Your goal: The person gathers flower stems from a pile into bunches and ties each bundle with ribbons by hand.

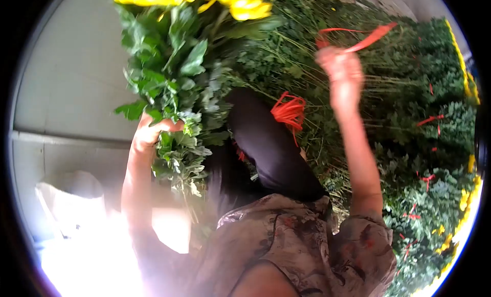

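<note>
My left hand (152, 131) is closed around the leafy stems of a bunch of yellow flowers (174, 67), which stands upright at the left with its blooms at the top edge. Out to the right, my right hand (341, 69) grips a strip of red ribbon (371, 39); the hand is blurred by motion, and the ribbon loops above the fingers. A bundle of red ribbon strips (289, 112) lies by my dark-trousered knee (261, 128).
Cut green stems (286, 51) cover the area ahead and to the right. Bunches tied with red ribbon (429, 120) line the right side, yellow blooms outward. A pale wall (71, 77) stands at the left, with a white sack (71, 195) below it in strong glare.
</note>
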`<state>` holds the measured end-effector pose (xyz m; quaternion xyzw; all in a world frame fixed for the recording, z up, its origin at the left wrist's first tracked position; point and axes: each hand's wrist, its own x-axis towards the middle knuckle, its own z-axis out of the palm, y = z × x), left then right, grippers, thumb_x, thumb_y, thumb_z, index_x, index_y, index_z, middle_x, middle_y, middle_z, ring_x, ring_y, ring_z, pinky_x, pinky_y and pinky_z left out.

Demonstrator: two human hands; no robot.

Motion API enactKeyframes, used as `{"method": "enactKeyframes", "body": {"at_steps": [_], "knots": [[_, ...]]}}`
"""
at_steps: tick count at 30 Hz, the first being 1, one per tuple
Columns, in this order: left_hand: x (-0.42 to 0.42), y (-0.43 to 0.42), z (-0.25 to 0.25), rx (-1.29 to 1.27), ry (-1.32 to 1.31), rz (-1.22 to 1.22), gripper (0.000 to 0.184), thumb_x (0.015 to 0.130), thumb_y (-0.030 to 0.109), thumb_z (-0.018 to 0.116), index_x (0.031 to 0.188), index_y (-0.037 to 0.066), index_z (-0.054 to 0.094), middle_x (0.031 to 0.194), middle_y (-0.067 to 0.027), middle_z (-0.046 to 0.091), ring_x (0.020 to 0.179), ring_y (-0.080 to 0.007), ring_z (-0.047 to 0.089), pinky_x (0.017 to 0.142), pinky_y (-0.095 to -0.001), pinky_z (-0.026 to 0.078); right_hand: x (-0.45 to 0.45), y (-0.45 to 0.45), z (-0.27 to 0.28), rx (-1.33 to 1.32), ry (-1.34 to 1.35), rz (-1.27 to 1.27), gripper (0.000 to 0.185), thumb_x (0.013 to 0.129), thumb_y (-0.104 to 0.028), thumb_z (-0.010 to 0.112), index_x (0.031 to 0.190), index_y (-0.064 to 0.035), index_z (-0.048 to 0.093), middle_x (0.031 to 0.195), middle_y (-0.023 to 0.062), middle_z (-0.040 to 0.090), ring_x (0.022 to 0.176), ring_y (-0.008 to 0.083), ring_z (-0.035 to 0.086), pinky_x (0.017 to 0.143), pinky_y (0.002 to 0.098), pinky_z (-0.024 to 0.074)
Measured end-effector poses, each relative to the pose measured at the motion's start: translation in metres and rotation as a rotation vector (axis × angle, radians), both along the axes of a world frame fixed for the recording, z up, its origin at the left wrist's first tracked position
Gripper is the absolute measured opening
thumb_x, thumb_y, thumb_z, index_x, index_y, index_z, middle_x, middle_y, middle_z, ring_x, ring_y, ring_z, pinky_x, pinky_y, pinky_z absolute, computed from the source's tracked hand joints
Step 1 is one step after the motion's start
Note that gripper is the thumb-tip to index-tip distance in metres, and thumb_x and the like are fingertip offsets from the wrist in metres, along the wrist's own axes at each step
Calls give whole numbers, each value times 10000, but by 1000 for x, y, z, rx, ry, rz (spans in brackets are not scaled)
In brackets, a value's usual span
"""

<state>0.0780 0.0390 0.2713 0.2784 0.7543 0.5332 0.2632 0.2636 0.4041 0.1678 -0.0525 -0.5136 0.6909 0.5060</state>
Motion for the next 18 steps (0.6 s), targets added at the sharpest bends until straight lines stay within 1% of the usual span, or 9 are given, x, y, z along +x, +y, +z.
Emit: {"method": "enactKeyframes", "body": {"at_steps": [2,4,8,10,11,12,14,16,18], "knots": [[6,9,18,-23,-233,-6,244,600,50,684,835,-8,648,766,-96,677,741,-197,662,700,-306,512,-37,-75,-10,-32,-50,332,133,935,-161,581,955,-36,621,946,101,682,863,171,653,783,317,545],[-11,12,12,-38,-246,-184,255,622,69,682,860,-23,665,761,-109,698,727,-220,676,700,-319,529,-56,-139,-9,-210,-51,532,135,946,-150,569,971,-27,618,918,48,665,850,123,621,756,279,518],[10,51,48,-256,-133,-207,356,585,103,754,919,-3,694,857,-88,704,823,-189,640,801,-295,488,-68,-176,-36,-204,-30,585,123,950,-117,543,1010,-38,616,830,-37,571,710,42,471,634,215,389],[-1,53,32,-330,-172,-228,486,547,109,784,1004,-12,670,917,-78,687,850,-170,613,809,-297,477,-54,-172,-37,-385,-28,512,116,942,-34,526,1036,-6,587,942,21,616,850,97,573,779,249,456],[5,55,29,-227,-194,-195,573,530,106,799,1065,-27,642,929,-81,678,884,-175,608,822,-309,476,-43,-165,-34,-275,-122,495,100,935,-19,515,992,3,594,965,60,638,859,113,594,792,268,478],[3,56,23,-188,-140,-237,525,555,76,785,1049,-22,638,914,-88,674,866,-191,627,790,-306,491,-31,-164,-25,-266,-127,504,100,935,-19,515,992,3,594,965,60,638,859,113,594,792,268,478],[-4,56,6,-269,-71,-271,693,558,146,815,1177,-38,563,953,-117,666,895,-214,622,831,-319,486,-5,-164,-1,187,-262,381,113,926,-3,493,961,9,600,988,108,658,845,145,623,758,299,511],[3,65,-2,-199,321,-261,722,524,124,806,1157,-102,543,843,-134,652,796,-220,610,804,-317,491,16,-157,10,631,-258,546,134,916,-29,519,1018,-23,605,1073,109,654,1022,235,634,895,313,507],[-2,69,-39,-345,261,-277,725,553,115,771,1189,-116,511,670,-102,593,630,-204,575,650,-326,501,17,-165,34,1022,-240,392,134,843,-52,598,976,-51,615,1091,70,618,906,235,631,797,343,520]]}}
